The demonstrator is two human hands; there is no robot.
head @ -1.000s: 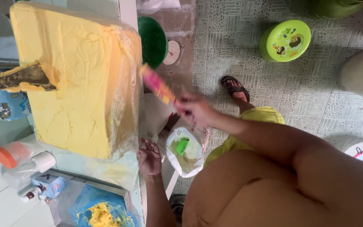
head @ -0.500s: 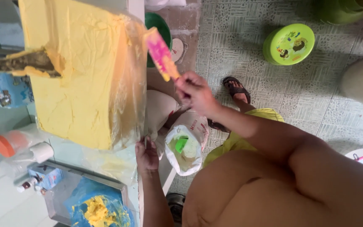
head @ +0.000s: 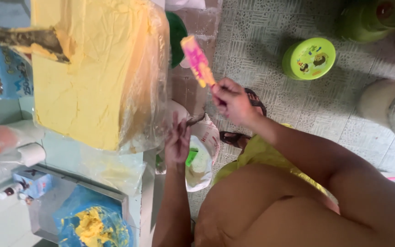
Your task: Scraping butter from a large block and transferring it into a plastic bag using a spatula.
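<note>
A big yellow block (head: 92, 77) wrapped in clear plastic sits on the pale counter, with a brown wooden piece (head: 24, 39) stuck into its left side. My right hand (head: 232, 101) grips a pink spatula (head: 197, 59) smeared with yellow, its blade raised beside the block's right face. My left hand (head: 177, 142) has its fingers apart and touches the plastic at the block's lower right corner. Below it hangs a white plastic bag (head: 202, 160) with something green inside.
A blue bowl with yellow paste (head: 92, 224) sits on a scale at the counter's near end, beside bottles (head: 10, 142) and a small box (head: 28, 183). On the tiled floor are a green lidded tub (head: 309, 58), a green basin (head: 177, 36), a sandal (head: 254, 103) and a large jar (head: 394, 112).
My right hand has lifted the spatula and moved it away from the block's side. My left hand has risen from the counter edge to the block's plastic.
</note>
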